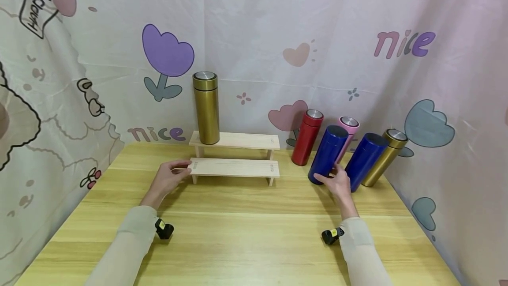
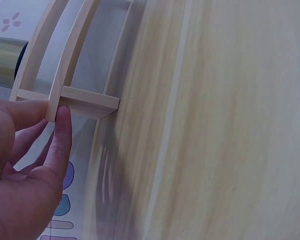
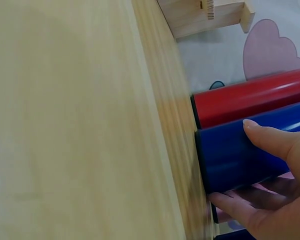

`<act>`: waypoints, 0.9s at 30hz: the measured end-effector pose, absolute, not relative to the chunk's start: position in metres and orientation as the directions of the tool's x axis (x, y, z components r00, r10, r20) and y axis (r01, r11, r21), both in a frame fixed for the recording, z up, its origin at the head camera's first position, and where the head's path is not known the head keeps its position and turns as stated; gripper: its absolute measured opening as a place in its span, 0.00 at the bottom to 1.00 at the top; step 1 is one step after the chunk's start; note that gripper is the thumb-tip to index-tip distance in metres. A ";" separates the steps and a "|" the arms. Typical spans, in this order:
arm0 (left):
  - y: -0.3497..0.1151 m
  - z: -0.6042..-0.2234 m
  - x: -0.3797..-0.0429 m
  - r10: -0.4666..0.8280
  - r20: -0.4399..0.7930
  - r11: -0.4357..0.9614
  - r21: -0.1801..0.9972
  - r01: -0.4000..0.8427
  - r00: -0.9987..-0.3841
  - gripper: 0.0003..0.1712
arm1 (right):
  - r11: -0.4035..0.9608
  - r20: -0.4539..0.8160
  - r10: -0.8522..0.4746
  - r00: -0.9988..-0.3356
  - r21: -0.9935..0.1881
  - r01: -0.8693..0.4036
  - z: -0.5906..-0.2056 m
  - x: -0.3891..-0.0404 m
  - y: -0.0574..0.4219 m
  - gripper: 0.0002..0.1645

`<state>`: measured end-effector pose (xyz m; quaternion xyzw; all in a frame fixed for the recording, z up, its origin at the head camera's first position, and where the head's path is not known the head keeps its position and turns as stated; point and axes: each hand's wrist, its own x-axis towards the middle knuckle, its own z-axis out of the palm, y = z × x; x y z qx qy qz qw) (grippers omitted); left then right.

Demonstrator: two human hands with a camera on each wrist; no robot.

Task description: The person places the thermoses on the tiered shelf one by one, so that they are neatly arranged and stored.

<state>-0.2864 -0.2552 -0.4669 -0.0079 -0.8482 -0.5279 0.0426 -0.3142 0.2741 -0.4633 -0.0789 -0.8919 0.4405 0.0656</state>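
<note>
A two-tier wooden shelf (image 1: 234, 167) stands near the back of the table. My left hand (image 1: 169, 179) pinches the left end of its lower board between thumb and fingers, as the left wrist view also shows (image 2: 37, 165). On the upper board, toward the left, a gold thermos flask (image 1: 207, 109) stands upright. At the right, my right hand (image 1: 337, 185) grips a blue thermos flask (image 1: 327, 153) near its base. In the right wrist view the thumb (image 3: 270, 137) lies on one side of the flask and the fingers reach round the other.
Beside the held flask stand a red flask (image 1: 307, 138), a pink flask (image 1: 349, 128) partly hidden behind it, another blue flask (image 1: 365, 160) and a second gold flask (image 1: 386, 158). A patterned curtain (image 1: 246, 47) hangs behind the wooden table (image 1: 238, 242).
</note>
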 end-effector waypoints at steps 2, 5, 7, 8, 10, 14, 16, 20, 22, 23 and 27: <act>-0.255 -0.467 -0.286 -0.035 0.082 0.442 0.895 0.058 -0.996 0.23 | 0.595 0.065 0.210 -0.975 -0.800 0.075 -0.463 -0.315 0.274 0.53; -0.254 -0.466 -0.286 -0.035 0.086 0.439 0.896 0.062 -0.996 0.23 | 0.588 0.067 0.217 -0.974 -0.805 0.076 -0.463 -0.314 0.274 0.52; -0.254 -0.467 -0.286 -0.034 0.090 0.438 0.897 0.066 -0.995 0.23 | 0.586 0.066 0.216 -0.974 -0.807 0.075 -0.462 -0.313 0.274 0.52; -0.254 -0.467 -0.286 -0.032 0.091 0.437 0.897 0.068 -0.995 0.24 | 0.588 0.069 0.213 -0.975 -0.806 0.072 -0.461 -0.313 0.273 0.52; -0.255 -0.467 -0.285 -0.030 0.092 0.435 0.898 0.070 -0.995 0.24 | 0.593 0.077 0.204 -0.976 -0.803 0.060 -0.460 -0.311 0.273 0.53; -0.256 -0.467 -0.286 -0.030 0.093 0.443 0.894 0.070 -0.995 0.23 | 0.601 0.101 0.161 -0.982 -0.799 0.016 -0.456 -0.310 0.270 0.53; -0.257 -0.468 -0.287 -0.041 0.096 0.440 0.896 0.068 -0.995 0.23 | 0.608 0.114 0.140 -0.984 -0.794 -0.006 -0.454 -0.309 0.268 0.51; -0.257 -0.469 -0.286 -0.042 0.100 0.441 0.895 0.072 -0.994 0.23 | 0.626 0.137 0.118 -0.984 -0.779 -0.033 -0.451 -0.307 0.264 0.48; -0.256 -0.468 -0.285 -0.028 0.103 0.443 0.893 0.080 -0.994 0.23 | 0.632 0.144 0.115 -0.983 -0.774 -0.039 -0.449 -0.305 0.263 0.46; -0.256 -0.468 -0.285 -0.024 0.104 0.438 0.895 0.083 -0.994 0.24 | 0.634 0.145 0.113 -0.983 -0.772 -0.041 -0.447 -0.305 0.263 0.46; -0.255 -0.467 -0.285 -0.020 0.096 0.434 0.897 0.078 -0.995 0.24 | 0.630 0.142 0.104 -0.984 -0.775 -0.045 -0.442 -0.302 0.260 0.47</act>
